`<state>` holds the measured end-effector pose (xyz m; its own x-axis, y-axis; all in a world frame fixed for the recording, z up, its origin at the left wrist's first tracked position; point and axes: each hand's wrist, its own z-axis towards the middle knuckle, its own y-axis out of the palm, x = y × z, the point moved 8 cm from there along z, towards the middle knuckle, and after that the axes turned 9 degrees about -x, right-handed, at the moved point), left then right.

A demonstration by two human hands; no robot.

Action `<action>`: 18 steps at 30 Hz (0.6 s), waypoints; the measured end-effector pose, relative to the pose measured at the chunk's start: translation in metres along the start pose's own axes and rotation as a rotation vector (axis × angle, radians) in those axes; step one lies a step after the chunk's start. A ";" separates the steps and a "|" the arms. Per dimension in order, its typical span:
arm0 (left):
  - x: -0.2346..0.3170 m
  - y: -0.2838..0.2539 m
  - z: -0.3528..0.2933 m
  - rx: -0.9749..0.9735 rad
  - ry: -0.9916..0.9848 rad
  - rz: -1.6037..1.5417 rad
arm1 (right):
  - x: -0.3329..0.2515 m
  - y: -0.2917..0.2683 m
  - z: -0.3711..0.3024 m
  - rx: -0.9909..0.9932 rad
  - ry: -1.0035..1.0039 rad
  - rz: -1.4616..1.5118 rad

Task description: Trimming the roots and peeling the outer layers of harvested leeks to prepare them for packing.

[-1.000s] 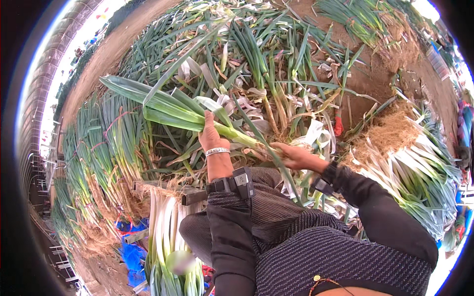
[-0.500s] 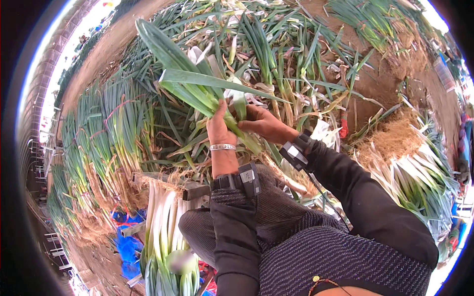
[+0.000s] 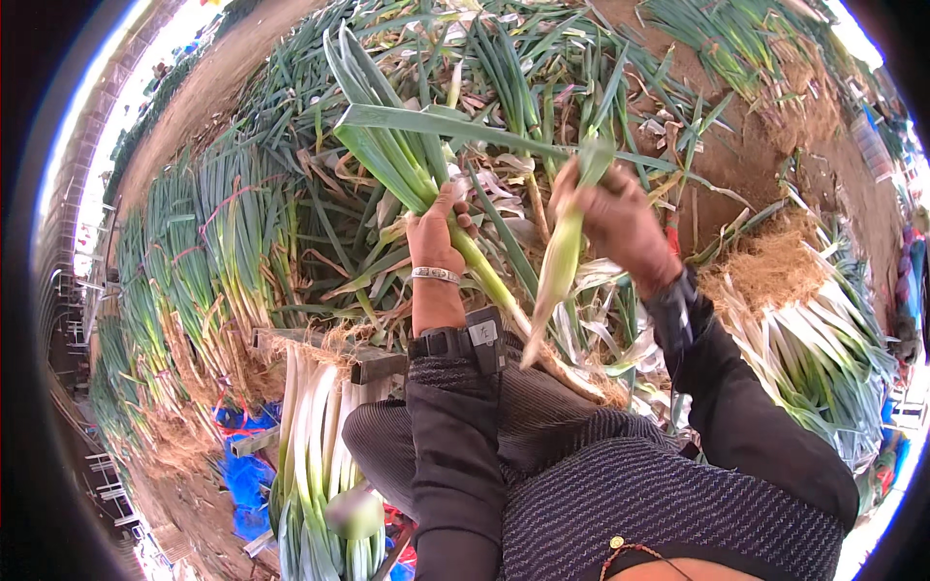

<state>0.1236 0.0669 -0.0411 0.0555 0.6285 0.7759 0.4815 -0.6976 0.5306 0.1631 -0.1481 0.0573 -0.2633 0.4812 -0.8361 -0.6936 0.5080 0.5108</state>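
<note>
My left hand (image 3: 438, 232) is closed around a leek (image 3: 489, 276), just below where its green leaves fan out. The leek slants down to the right, its root end (image 3: 605, 389) near my knee. To the right of it, my right hand (image 3: 625, 223) is smeared by motion but closed on a peeled leek leaf (image 3: 560, 257). The pale, broad sheath of that leaf hangs below the hand, its tip pointing toward the leek's stem. A long green blade (image 3: 446, 126) bends across from the leek's top toward my right hand.
Loose leeks and stripped leaves (image 3: 368, 242) cover the ground ahead. Tied leek bundles (image 3: 232, 228) stand at the left. Pale-stemmed leeks (image 3: 310, 416) lie over a wooden bar (image 3: 378, 368) beside my left knee. A rooted leek pile (image 3: 804, 329) lies at the right.
My right hand has pulled away from the leek, up and to the right, with a strip of leaf in it. The left hand keeps its hold, and the leek has shifted slightly right.
</note>
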 end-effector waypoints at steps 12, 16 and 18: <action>0.003 0.001 0.001 0.083 0.099 -0.063 | 0.098 0.007 -0.005 -0.177 0.227 -0.871; 0.008 -0.006 0.000 0.144 0.128 -0.092 | 0.107 0.028 -0.007 -0.052 0.024 -1.174; 0.010 -0.008 -0.001 0.158 0.149 -0.123 | 0.108 0.028 -0.006 0.023 0.034 -1.230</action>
<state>0.1197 0.0783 -0.0375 -0.1363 0.6393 0.7567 0.6084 -0.5488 0.5733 0.1112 -0.0863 -0.0204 0.5395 -0.3451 -0.7680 -0.4803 0.6231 -0.6173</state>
